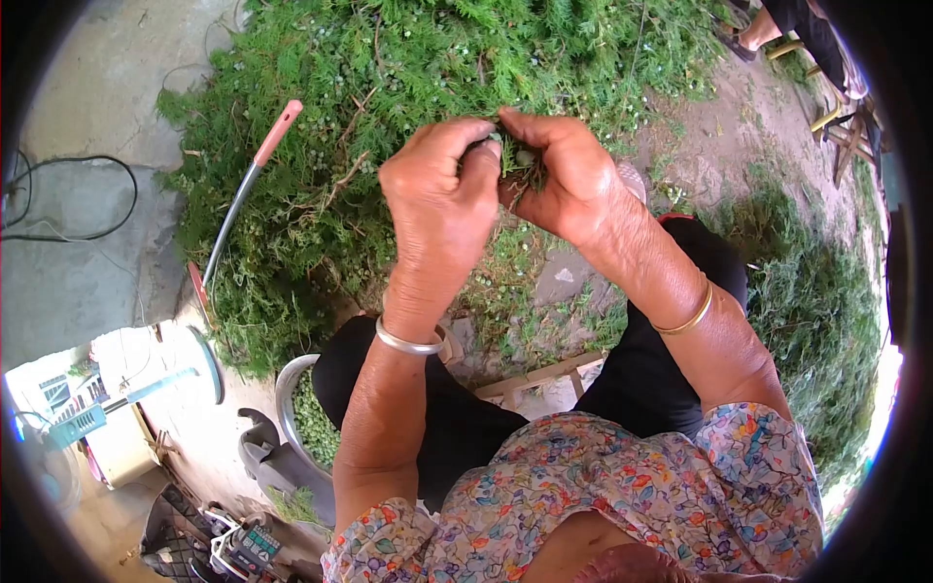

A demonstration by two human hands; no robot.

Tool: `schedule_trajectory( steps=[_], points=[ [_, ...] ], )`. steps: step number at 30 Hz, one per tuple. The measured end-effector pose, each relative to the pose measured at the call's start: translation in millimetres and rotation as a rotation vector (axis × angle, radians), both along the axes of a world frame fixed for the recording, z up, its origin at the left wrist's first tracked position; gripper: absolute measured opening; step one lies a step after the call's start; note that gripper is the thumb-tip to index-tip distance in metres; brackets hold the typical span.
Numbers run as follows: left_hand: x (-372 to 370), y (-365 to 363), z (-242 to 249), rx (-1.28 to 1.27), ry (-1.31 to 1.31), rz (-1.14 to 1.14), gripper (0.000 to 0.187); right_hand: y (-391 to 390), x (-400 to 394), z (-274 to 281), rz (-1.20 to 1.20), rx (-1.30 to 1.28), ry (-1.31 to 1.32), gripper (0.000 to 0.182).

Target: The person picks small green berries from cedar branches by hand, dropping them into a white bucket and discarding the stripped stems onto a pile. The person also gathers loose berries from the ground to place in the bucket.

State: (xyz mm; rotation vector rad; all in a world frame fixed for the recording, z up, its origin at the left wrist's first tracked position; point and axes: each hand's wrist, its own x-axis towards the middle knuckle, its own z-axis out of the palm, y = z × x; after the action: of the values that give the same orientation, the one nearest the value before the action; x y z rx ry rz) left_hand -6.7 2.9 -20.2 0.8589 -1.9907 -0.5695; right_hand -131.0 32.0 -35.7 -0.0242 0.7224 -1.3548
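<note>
My left hand (442,180) is closed in a pinch, with the thumb bent against the fingers. Beside it, my right hand (571,175) curls around a small green conifer sprig (512,160). Round pale green cones or berries show among its leaves. Both sets of fingertips meet at the sprig, and what lies inside the left fingers is mostly hidden. Just beyond the hands spreads a large heap of leafy conifer branches (301,165) dotted with similar berries. Below and to the left, a round metal basin (288,398) holds many small green berries, partly covered by my knee and arm.
A curved metal tool with a pink handle (279,131) leans on the heap's left side. More cut greenery (812,330) lies at right. Another person's leg (763,29) shows at upper right by wooden stools (846,131). A black bag (175,534) sits at lower left.
</note>
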Motion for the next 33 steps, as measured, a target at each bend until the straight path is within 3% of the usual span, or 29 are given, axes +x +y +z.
schedule_trajectory(
  steps=[3,6,9,12,14,16,18,21,24,26,28,29,33],
  points=[
    [5.5,0.5,18.6,0.836,0.498,-0.06,0.008,1.3,-1.0,10.0,0.006,-0.012,0.03,0.017],
    [16.0,-8.5,20.5,1.153,0.857,-0.213,0.012,-1.4,-2.7,7.8,-0.032,-0.083,-0.109,0.021],
    [19.9,-14.5,21.2,1.368,0.995,-0.399,0.013,-0.3,-3.8,11.1,-0.05,-0.093,-0.091,0.021],
    [17.7,-9.7,16.9,1.199,0.877,-0.331,0.011,0.7,-5.3,8.2,-0.015,-0.166,-0.147,0.021],
    [11.2,-2.5,13.8,1.1,0.77,-0.296,0.011,4.2,-3.9,17.8,-0.005,-0.089,-0.033,0.019],
    [0.2,6.5,10.0,0.601,0.263,-0.1,0.012,2.4,-0.7,15.0,-0.023,-0.022,0.0,0.018],
    [-11.0,7.1,1.1,0.213,0.137,-0.115,0.012,0.3,1.2,9.4,-0.041,0.046,0.034,0.017],
    [-7.2,7.7,-5.2,0.112,-0.027,-0.114,0.012,-0.5,2.8,2.8,-0.025,0.007,-0.003,0.014],
    [-1.1,5.4,9.9,0.648,0.277,-0.07,0.006,2.8,-0.3,18.1,-0.045,0.111,0.062,0.014],
    [9.4,-1.4,19.9,1.052,0.697,-0.159,0.009,1.9,-0.8,18.9,-0.059,0.063,0.022,0.015],
    [23.7,-18.0,9.1,1.288,0.971,-0.358,0.018,0.3,-0.9,21.1,-0.088,-0.036,-0.055,0.019],
    [28.0,-23.0,5.7,1.375,1.097,-0.494,0.023,2.9,-0.5,28.0,-0.088,-0.068,-0.058,0.022],
    [32.5,-23.6,10.3,1.396,1.179,-0.588,0.023,4.5,-3.5,24.2,-0.09,-0.112,-0.08,0.021]
  ],
)
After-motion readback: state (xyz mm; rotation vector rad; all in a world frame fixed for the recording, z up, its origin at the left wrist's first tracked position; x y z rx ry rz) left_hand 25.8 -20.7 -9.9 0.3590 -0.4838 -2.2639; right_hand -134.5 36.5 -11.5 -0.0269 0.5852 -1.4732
